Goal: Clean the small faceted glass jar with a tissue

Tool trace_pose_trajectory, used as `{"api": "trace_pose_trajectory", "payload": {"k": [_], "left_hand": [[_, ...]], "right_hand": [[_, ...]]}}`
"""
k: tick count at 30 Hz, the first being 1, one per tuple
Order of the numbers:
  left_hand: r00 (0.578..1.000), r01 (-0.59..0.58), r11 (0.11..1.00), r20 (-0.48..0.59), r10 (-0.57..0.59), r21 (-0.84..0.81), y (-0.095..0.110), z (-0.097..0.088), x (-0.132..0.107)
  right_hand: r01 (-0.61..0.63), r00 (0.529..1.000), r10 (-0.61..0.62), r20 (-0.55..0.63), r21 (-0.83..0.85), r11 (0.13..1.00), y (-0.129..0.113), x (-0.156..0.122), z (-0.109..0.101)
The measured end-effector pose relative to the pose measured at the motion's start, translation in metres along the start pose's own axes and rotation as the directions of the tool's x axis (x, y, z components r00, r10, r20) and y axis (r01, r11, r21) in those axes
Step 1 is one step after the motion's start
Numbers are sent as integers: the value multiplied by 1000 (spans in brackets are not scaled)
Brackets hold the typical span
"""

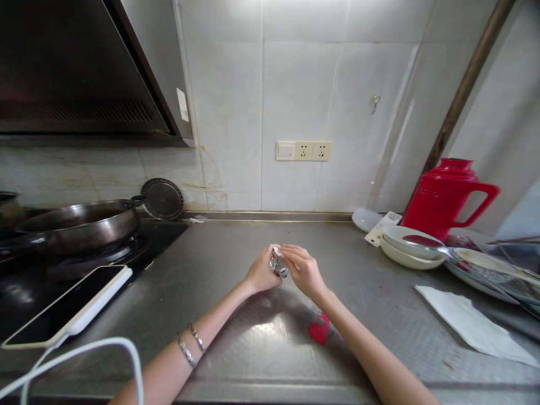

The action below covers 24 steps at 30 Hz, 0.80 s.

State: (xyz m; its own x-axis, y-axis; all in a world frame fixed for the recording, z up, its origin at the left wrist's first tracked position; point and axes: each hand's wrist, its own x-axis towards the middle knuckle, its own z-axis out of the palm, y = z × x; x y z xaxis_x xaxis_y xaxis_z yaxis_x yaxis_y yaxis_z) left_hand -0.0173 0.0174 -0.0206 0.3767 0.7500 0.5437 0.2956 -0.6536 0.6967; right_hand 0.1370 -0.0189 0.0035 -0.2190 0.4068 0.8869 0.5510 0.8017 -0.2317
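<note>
Over the middle of the counter my left hand (262, 272) is wrapped round the side of a small, shiny, clear glass (279, 266), which is tipped with its round end toward me. My right hand (304, 269) meets it from the other side, its fingers pressed together at the upper rim. A small white piece that looks like tissue (276, 251) shows at the rim by the right fingertips. Most of the glass is hidden by both hands.
A pan (84, 225) sits on the stove at left, near a propped phone (63, 309) with a white cable (126, 344). At right are a red thermos (439, 197), stacked bowls (409, 256), plates and a white paper napkin (472, 323). A red heart-shaped patch (318, 331) lies under my right forearm.
</note>
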Motion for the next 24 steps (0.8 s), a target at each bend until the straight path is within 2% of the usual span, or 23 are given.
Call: {"api": "trace_pose_trajectory", "payload": {"k": [3, 6, 12, 19, 22, 24], "left_hand": [[999, 37, 999, -28, -36, 26, -5, -3, 1], [997, 64, 998, -43, -65, -21, -6, -3, 1], [999, 45, 981, 2, -45, -190, 4, 4, 1], [982, 186, 901, 32, -188, -392, 8, -1, 5], [987, 154, 890, 28, -157, -429, 7, -2, 5], [992, 123, 908, 25, -123, -401, 7, 1, 4]], "right_hand": [[103, 993, -101, 61, -34, 994, -3, 2, -4], [167, 982, -161, 102, -52, 985, -4, 3, -8], [90, 996, -90, 5, -36, 995, -1, 4, -7], [136, 988, -142, 53, 94, 986, -7, -2, -4], [123, 990, -129, 51, 101, 987, -7, 0, -5], [66, 997, -68, 20, 105, 992, -5, 2, -6]]}}
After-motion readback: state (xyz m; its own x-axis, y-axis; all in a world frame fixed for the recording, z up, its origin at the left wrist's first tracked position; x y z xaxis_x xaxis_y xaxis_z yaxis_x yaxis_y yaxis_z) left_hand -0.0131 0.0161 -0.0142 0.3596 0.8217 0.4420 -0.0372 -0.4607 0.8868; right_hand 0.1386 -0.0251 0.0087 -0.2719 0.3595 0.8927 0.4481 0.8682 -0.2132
